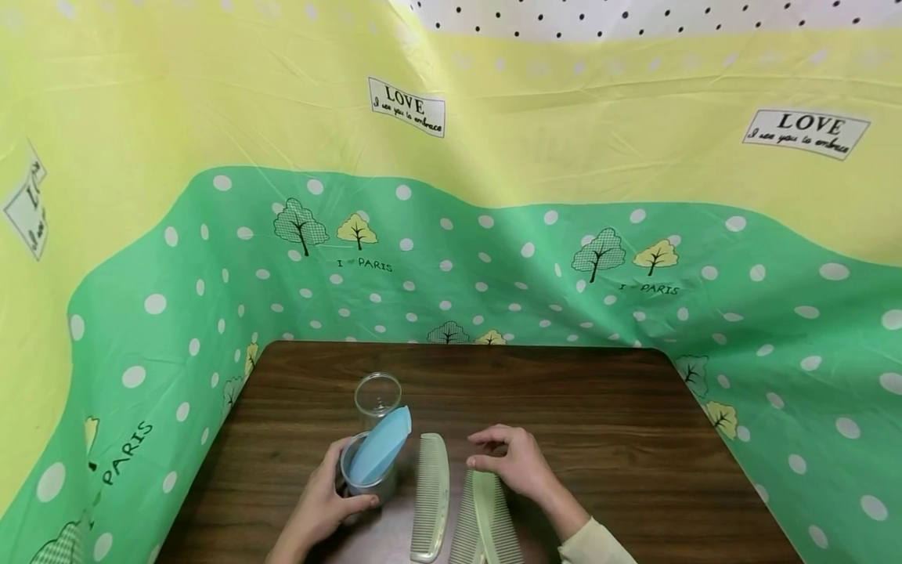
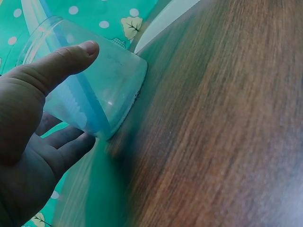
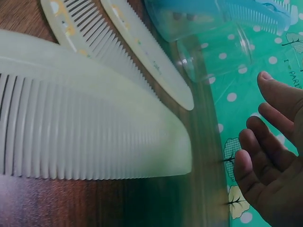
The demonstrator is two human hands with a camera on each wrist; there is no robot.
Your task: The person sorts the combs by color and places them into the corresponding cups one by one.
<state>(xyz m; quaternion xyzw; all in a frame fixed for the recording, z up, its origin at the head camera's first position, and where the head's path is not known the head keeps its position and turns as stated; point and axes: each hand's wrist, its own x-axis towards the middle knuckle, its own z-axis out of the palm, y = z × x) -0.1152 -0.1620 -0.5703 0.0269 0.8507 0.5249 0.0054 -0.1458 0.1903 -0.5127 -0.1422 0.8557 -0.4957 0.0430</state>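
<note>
Grip tips for two-handed work

I've got the left hand [image 1: 324, 497] wrapped round the clear cup [image 1: 384, 486], blue comb [image 1: 384, 445] leaning inside. Right hand [image 1: 519, 464] hovers by the overlapped green combs [image 1: 485, 501] on the tabletop [image 1: 599, 431], fingers apart, holding nothing. I'd brace the cup and pinch only the upper one's end.

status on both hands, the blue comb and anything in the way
Left hand gripping clear cup. Right hand empty near overlapping pale combs. Blue comb leaning inside the cup. No obstruction visible.
</note>
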